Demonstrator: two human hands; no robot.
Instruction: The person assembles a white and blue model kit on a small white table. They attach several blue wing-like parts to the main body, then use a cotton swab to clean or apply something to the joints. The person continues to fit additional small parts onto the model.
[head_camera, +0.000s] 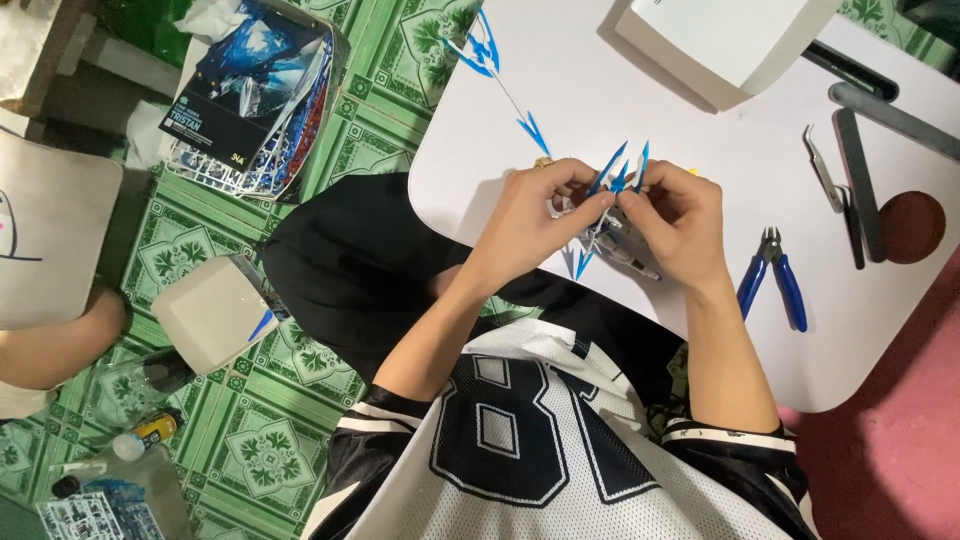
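A model kit box (250, 95) lies on the green floor. Over the white table (600, 90), the left hand (530, 225) and the right hand (680, 225) meet, fingers pinched on a small model (610, 205) with blue spikes. Blue cutters (772, 275) lie just right of the hands, tweezers (825, 170) farther.

Home hobby corner: low white table (560, 90), green patterned floor mat (270, 440), blue nippers (772, 280), tweezers (824, 170).
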